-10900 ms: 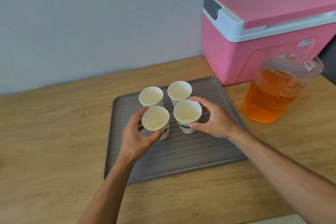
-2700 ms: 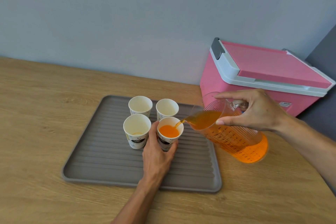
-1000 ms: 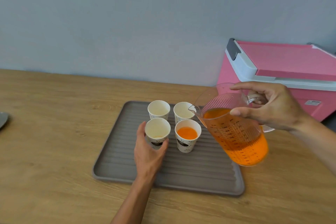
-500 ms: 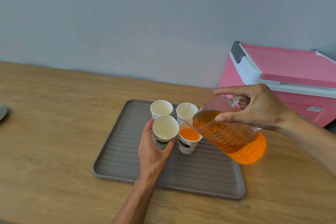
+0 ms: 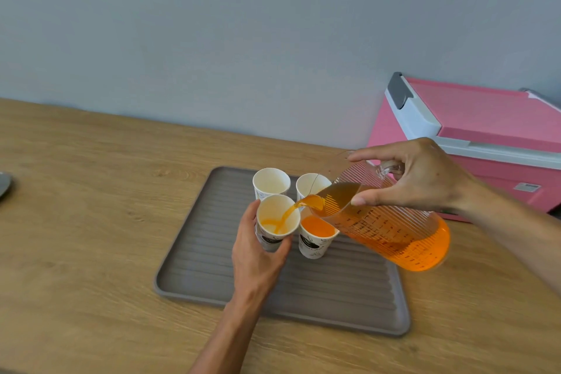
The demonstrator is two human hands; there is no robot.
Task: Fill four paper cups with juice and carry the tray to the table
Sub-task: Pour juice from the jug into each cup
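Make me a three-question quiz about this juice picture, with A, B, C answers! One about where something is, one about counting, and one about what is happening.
1. Where do the paper cups stand?
A. on the cooler
B. on the grey tray
C. on the bare wood

2. How many cups hold no juice yet?
A. two
B. one
C. four

3. What is the pitcher doing?
A. standing upright
B. lying empty
C. tilted and pouring

Answers:
1 B: all four cups sit on the grey tray, not on the pink cooler.
2 A: the two back cups look empty, the near right cup is full, and juice is starting to fill the near left cup.
3 C: the right hand tips the pitcher, and a stream runs into the cup that the left hand holds.
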